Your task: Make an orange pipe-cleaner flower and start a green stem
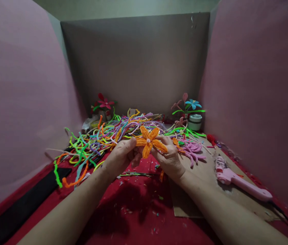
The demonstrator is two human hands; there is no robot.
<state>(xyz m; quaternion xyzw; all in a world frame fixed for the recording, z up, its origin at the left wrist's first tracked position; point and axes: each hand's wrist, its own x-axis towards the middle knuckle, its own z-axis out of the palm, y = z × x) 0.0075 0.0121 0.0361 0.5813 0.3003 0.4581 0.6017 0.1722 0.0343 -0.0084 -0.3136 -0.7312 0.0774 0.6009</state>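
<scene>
An orange flower (147, 141) of fuzzy pipe cleaner, with several petals and a pale beaded centre, is held up over the red cloth. My left hand (123, 152) pinches its left petal between thumb and fingers. On the other side, my right hand (169, 154) has its fingers closed behind the right petals, partly hidden by them. Behind the flower spreads a tangled heap of coloured pipe cleaners (126, 126). Pink pipe-cleaner pieces (193, 149) lie just right of my right hand.
A pink glue gun (246, 185) with a cord rests on cardboard (187, 206) at the right. A white jar (195, 121) and a blue flower (193, 104) stand at the back right, a red flower (105, 102) at the back left. A black strip (26, 204) lies left.
</scene>
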